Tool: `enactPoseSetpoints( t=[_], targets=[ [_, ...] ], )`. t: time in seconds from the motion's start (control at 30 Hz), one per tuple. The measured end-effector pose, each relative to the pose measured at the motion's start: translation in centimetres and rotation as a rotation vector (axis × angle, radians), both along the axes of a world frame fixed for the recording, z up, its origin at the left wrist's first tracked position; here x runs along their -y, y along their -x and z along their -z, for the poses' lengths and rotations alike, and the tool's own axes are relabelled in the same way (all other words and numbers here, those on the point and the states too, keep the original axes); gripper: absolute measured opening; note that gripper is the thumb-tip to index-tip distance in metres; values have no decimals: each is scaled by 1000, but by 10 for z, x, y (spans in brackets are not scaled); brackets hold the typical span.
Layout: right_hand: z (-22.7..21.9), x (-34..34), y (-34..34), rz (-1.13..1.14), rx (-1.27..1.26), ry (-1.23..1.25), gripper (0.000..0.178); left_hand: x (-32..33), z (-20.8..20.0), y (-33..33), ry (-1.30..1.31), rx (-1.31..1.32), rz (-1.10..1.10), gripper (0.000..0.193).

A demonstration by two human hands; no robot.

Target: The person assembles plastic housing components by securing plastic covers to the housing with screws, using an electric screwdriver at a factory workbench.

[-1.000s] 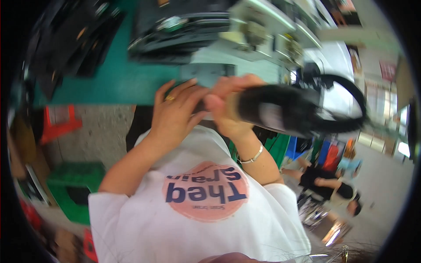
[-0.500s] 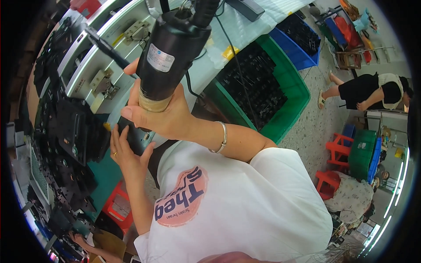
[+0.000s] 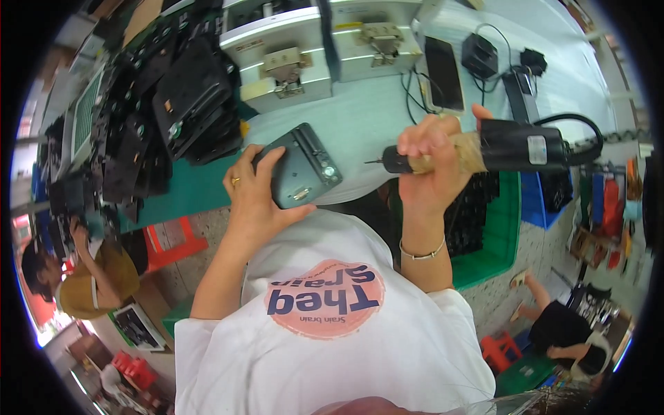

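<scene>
My left hand (image 3: 257,183) grips a flat, dark grey plastic housing (image 3: 290,176) at its left and near edges, fingers on top and thumb along the near side. A round metal-coloured part and a small slotted piece show on its face. In my right hand (image 3: 436,155) is a black electric screwdriver (image 3: 515,146), held level, fingers wrapped round its tape-covered grip. Its thin bit points left toward the housing, with a gap between them. The cord loops from the tool's right end.
Black housings (image 3: 190,97) lie piled at the left. Two silver fixtures with metal latches (image 3: 283,66) stand at the back, beside a phone (image 3: 444,76) and a black adapter (image 3: 480,55). A green crate (image 3: 508,228) of black parts sits right. A co-worker (image 3: 97,277) works at far left.
The view has swung round. The screwdriver, upright and close before, is now level at the right with its bit pointing left. The housing under my left hand has come into full view.
</scene>
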State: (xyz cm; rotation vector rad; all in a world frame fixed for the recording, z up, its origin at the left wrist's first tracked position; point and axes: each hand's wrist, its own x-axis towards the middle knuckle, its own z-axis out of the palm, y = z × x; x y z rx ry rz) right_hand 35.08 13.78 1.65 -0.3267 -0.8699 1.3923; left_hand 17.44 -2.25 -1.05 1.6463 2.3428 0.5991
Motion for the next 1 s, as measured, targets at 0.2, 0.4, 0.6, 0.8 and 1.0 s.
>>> enactPoseSetpoints(
  t=[0.2, 0.4, 0.6, 0.8, 1.0],
  targets=[
    [4, 0, 3, -33, 48, -6, 59, 3, -1, -1, -77, 65, 18, 99],
    [1, 3, 6, -80, 21, -23, 59, 6, -1, 2, -111, 264, 24, 98],
    [-4, 6, 10, -95, 59, 0, 58, 13, -7, 11, -64, 811, -55, 91],
    [0, 8, 14, -115, 56, 47, 58, 18, -22, 19, -111, 1453, -86, 95],
    [6, 6, 20, -125, 106, 65, 57, 21, -20, 27, -111, 1579, -65, 93]
  ],
)
